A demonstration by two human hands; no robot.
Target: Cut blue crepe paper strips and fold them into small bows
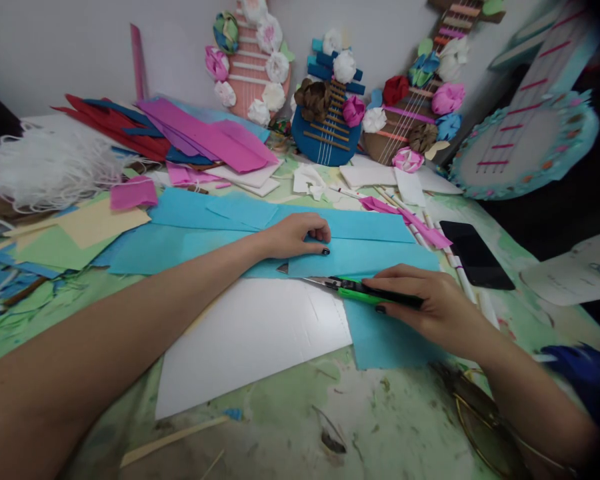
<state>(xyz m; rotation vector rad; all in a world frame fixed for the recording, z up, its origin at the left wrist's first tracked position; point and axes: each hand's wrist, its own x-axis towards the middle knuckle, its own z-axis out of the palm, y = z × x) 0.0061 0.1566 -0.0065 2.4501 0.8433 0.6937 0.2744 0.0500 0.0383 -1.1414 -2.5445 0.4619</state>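
My right hand (433, 300) is wrapped around a green and black utility knife (365, 291). The knife's blade points left, lying along the lower edge of a folded strip of sky-blue paper (360, 257). My left hand (300, 237) rests on this blue paper above the blade, its fingers curled and its thumb apart from them, holding nothing that I can see. Below the blade lies a white board (250, 340) with scored lines near its right side, partly under the blue paper. More blue paper (390, 343) sticks out under my right hand.
Paper-flower-trimmed toy guitars, among them a dark blue one (325, 133), lean on the back wall. Magenta paper (210, 137) and white string (50, 167) lie at the left. A phone (475, 253) lies at the right. Scissors (480, 413) sit under my right forearm.
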